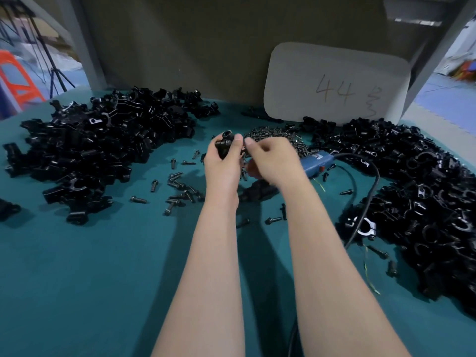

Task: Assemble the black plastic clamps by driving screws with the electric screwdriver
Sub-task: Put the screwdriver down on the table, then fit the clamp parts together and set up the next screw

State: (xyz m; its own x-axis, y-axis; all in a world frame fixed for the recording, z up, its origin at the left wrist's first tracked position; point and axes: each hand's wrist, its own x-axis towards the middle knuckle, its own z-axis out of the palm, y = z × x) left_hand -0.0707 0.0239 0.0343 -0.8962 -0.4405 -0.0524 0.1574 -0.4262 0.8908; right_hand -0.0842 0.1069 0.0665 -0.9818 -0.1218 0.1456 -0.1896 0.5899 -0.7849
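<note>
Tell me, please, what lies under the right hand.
The blue electric screwdriver lies under the right hand, cabled rear showing; a black clamp part sits beneath the wrist. The screwdriver's tip is covered.

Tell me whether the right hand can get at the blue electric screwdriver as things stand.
Probably yes. The electric screwdriver lies uncovered just beside the right hand; that hand, curled perhaps round a screw, may need emptying first. The left hand grips a clamp.

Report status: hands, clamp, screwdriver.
Left hand grips black clamp. Right hand curled beside it, contents unclear. Blue electric screwdriver lies on table, unheld.
</note>
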